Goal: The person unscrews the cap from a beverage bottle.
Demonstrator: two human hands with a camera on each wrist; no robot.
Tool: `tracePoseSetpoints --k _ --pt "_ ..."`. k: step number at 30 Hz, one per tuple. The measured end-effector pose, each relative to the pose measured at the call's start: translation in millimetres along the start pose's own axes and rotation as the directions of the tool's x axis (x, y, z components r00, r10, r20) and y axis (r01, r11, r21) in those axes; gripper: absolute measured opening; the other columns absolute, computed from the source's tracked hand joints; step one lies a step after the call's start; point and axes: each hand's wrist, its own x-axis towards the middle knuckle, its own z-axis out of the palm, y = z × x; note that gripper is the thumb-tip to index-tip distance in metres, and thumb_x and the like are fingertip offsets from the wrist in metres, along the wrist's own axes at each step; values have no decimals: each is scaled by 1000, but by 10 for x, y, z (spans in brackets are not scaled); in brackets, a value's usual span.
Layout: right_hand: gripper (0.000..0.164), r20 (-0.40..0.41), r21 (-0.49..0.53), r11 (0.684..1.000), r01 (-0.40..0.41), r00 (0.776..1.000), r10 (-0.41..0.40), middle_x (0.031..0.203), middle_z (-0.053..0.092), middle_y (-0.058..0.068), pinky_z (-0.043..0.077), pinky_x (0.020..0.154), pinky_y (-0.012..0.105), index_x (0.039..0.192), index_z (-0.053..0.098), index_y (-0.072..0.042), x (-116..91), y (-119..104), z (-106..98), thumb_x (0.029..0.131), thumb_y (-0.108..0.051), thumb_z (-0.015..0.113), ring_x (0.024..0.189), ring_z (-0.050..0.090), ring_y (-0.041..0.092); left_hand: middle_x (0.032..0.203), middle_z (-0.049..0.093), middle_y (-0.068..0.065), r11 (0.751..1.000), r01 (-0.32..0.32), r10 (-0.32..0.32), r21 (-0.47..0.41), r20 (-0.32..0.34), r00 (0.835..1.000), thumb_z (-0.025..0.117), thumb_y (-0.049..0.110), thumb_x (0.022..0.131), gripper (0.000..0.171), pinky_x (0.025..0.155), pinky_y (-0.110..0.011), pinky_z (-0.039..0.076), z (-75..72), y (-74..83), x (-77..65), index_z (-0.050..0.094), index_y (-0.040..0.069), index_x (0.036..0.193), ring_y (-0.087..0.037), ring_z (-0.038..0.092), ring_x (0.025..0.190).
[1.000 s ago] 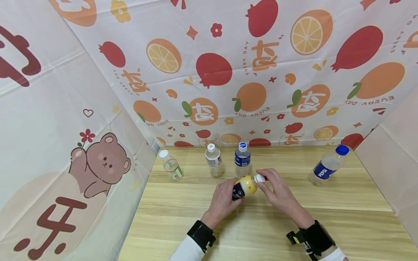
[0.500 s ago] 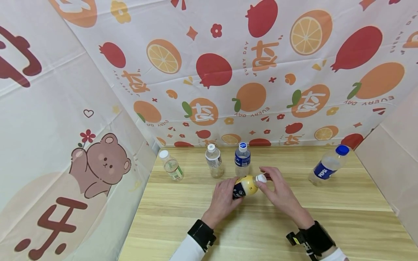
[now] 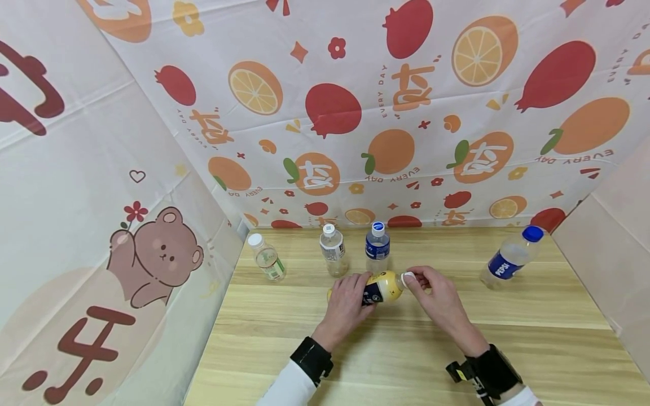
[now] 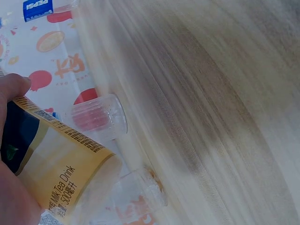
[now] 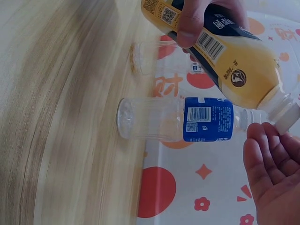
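My left hand (image 3: 345, 309) grips a yellow milk tea bottle (image 3: 390, 286) with a dark label, holding it tilted well over above the table, neck to the right. At the neck, the thumb and fingers of my right hand (image 3: 443, 300) pinch its white cap (image 3: 408, 278). In the right wrist view the cap (image 5: 287, 117) sits at the mouth of the bottle (image 5: 248, 70); whether it is loose I cannot tell. The left wrist view shows the lower part of the bottle (image 4: 75, 164), printed "Milk Tea Drink". Just behind stands a clear bottle with a blue label (image 3: 377, 250).
Two more clear, white-capped bottles stand at the back left, one with a green label (image 3: 269, 260) and one with a white label (image 3: 333, 252). A Pepsi bottle (image 3: 508, 261) with a blue cap stands far right. Printed cloth (image 3: 284, 129) hangs behind the wooden table (image 3: 538, 349).
The milk tea bottle has turned to lie flatter, and its base end now shows left of my left hand. The right hand's fingers have shifted around the cap. The standing bottles stay put.
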Motion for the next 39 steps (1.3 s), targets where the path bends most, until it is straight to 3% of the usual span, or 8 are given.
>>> tracePoseSetpoints --k 7,16,28,33,39 --pt "32 11 -5 999 42 999 -42 103 70 2 57 75 30 121 69 -4 -4 4 -14 103 -30 65 90 63 16 120 67 -5 1000 -1 1 -15 1 1000 92 39 76 80 96 -42 54 21 -3 -11 52 13 141 -23 66 108" --pt "31 29 0 993 120 992 -120 111 70 6 61 80 40 125 67 -1 -5 31 -20 100 -18 70 93 67 18 120 68 -5 999 -1 1 -39 3 1000 92 38 76 79 96 -41 54 24 -22 -52 53 13 140 -22 66 108" --pt "30 9 -11 986 169 986 -169 114 69 5 61 82 36 124 67 -2 -18 31 -24 97 -13 72 96 69 18 122 68 -5 998 25 -25 -62 5 1000 91 36 77 78 96 -42 55 45 -27 -96 53 12 141 -21 66 109" --pt "29 5 -9 985 173 985 -173 115 69 7 61 82 34 125 66 -2 -22 49 -21 98 -12 70 96 69 20 122 68 -5 996 40 -40 -86 5 999 91 36 77 79 96 -42 54 60 -40 -107 52 12 142 -21 66 109" --pt "31 11 -41 992 116 993 -116 114 68 9 59 81 41 129 65 1 -38 120 -38 103 -17 64 97 66 22 125 68 -7 986 76 -79 -146 -14 997 91 32 77 78 97 -42 54 72 -62 -147 53 9 141 -23 66 112"
